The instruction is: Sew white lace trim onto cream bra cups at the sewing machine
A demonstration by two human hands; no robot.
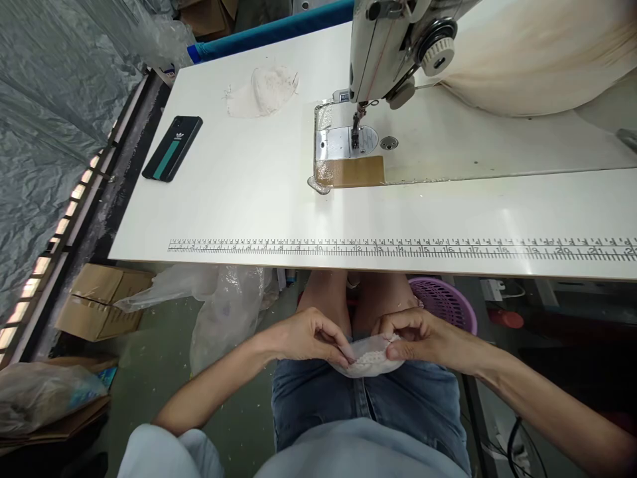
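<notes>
White lacy fabric (371,364) pinched in both hands, right over the denim shorts (318,398)
So the left hand (326,340) has its grip closed on one end, and the right hand (415,335) has its grip closed on the other, thumb on top. It's on the near side of the bench (239,192), where there's a sewing machine (385,56), a black phone (172,149) and a pale scrap (271,91).

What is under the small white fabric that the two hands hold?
Below the white fabric, denim shorts and bare legs show around it. What lies directly behind it and the fingers is covered.
</notes>
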